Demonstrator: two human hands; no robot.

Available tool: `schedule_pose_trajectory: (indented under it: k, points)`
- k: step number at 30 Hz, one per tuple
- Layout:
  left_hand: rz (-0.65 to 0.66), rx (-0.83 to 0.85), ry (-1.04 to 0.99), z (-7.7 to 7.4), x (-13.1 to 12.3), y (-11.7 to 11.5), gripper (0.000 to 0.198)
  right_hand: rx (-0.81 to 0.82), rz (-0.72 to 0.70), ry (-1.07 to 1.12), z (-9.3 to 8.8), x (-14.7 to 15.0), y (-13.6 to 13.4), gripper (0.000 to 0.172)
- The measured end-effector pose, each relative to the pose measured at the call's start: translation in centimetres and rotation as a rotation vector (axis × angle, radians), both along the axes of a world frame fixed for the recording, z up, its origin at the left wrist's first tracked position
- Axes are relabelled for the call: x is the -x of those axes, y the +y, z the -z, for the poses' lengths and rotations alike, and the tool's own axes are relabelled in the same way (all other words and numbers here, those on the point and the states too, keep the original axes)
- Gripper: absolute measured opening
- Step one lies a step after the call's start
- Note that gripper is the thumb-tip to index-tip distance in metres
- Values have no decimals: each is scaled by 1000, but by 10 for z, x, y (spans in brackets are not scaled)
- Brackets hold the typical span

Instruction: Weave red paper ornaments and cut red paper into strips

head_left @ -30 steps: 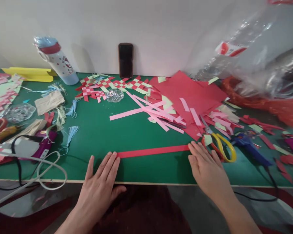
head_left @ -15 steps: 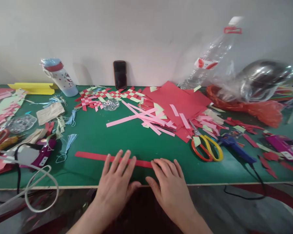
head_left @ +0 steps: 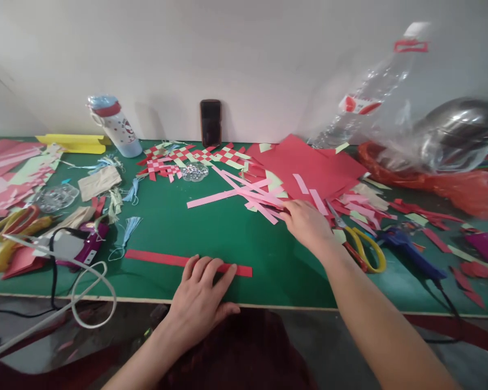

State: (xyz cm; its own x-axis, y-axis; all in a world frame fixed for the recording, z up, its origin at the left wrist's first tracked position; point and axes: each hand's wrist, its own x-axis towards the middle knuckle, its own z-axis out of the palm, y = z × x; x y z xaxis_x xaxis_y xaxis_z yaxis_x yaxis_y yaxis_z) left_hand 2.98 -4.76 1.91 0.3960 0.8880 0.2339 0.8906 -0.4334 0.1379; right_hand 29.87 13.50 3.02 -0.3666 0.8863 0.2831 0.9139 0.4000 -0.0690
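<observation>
A long red paper strip (head_left: 158, 258) lies flat near the front edge of the green table (head_left: 211, 227). My left hand (head_left: 201, 295) rests on the strip's right part, fingers stretched out flat. My right hand (head_left: 307, 223) reaches out over the table to the pile of pink paper strips (head_left: 244, 190). Its fingertips touch the near end of that pile; the fingers are curled downward and what they hold, if anything, is hidden.
Red paper sheets (head_left: 309, 168) lie behind the pink strips. Red-and-yellow scissors (head_left: 360, 246) and a blue glue gun (head_left: 410, 249) lie right. Woven paper pieces (head_left: 187, 154), a phone (head_left: 210, 122), a bottle (head_left: 116, 127), and a purple tool (head_left: 79, 246) with cables are also here.
My right hand left the red strip and reached forward and right to the pink strips. The left hand stays on the red strip, which earlier slid leftward.
</observation>
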Motion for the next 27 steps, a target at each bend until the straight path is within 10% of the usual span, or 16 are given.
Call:
schedule_pose_trajectory:
  k: [16,27]
  points:
    - [-38,-36,-125,7,-7,-3,49,51,145,98,-2,-17,-5,39]
    - [-12,-61,-105,9,-7,-5,47,19,319,-7,0,-56,-90,33]
